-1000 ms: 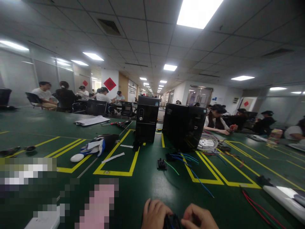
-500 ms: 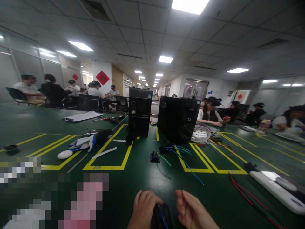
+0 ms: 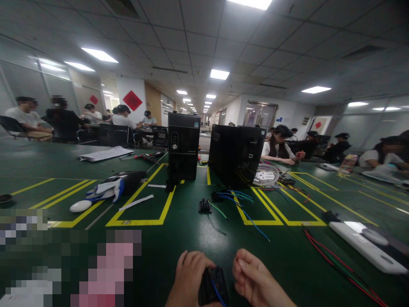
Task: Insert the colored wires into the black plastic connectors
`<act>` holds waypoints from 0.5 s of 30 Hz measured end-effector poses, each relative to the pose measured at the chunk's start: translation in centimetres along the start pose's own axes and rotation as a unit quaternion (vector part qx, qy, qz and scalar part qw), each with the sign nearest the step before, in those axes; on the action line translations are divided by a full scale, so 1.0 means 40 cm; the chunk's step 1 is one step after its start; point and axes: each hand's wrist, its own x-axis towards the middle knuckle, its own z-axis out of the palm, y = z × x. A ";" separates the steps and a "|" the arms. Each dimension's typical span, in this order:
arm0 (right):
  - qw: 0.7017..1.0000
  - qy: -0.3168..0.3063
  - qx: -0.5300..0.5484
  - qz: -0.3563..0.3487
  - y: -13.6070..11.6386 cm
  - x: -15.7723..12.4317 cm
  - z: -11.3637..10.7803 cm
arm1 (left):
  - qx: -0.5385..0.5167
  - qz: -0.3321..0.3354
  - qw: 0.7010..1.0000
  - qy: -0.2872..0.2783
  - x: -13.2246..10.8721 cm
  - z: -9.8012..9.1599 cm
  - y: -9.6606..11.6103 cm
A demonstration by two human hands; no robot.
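My left hand (image 3: 191,277) is wrapped round a black plastic block (image 3: 220,279) at the bottom centre, its fingers along the block's left side and top. A blue wire (image 3: 217,293) runs out of the block toward me. Just right of the block, apart from it, is my right hand (image 3: 254,275). Its fingers are curled and the thumb presses against the index finger; whether something small is pinched there I cannot make out. Farther off on the green table lies a similar black piece (image 3: 205,206) with a green wire (image 3: 219,209).
Two black computer towers (image 3: 182,147) (image 3: 236,155) stand beyond. Blue wires (image 3: 244,207) lie before the right one. Red and green wires (image 3: 338,264) and a white device (image 3: 364,247) are at right. A white-blue cloth (image 3: 107,189) lies left. Several people sit at tables.
My right hand's fingers have curled in more, the thumb now against the index finger. My left hand still holds the black block. The view has shifted slightly.
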 end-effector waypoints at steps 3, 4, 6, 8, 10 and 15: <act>1.000 -0.007 -0.022 -0.003 -0.004 -0.003 0.005 | -0.006 -0.003 1.000 -0.013 0.000 -0.018 0.018; 1.000 -0.009 -0.026 -0.003 -0.004 -0.003 0.007 | -0.006 -0.006 1.000 -0.014 -0.001 -0.025 0.025; 0.999 -0.015 -0.033 -0.004 -0.005 -0.003 0.009 | -0.006 -0.012 1.000 -0.009 -0.003 -0.034 0.036; 0.998 -0.022 -0.053 -0.016 -0.004 -0.001 0.009 | -0.006 -0.014 1.000 -0.005 -0.004 -0.039 0.042; 0.992 -0.034 -0.114 -0.033 -0.004 -0.001 0.009 | -0.008 -0.012 1.000 -0.007 -0.005 -0.041 0.043; 0.911 -0.014 -0.399 -0.106 -0.005 -0.012 0.007 | -0.017 -0.021 1.000 -0.011 -0.005 -0.042 0.048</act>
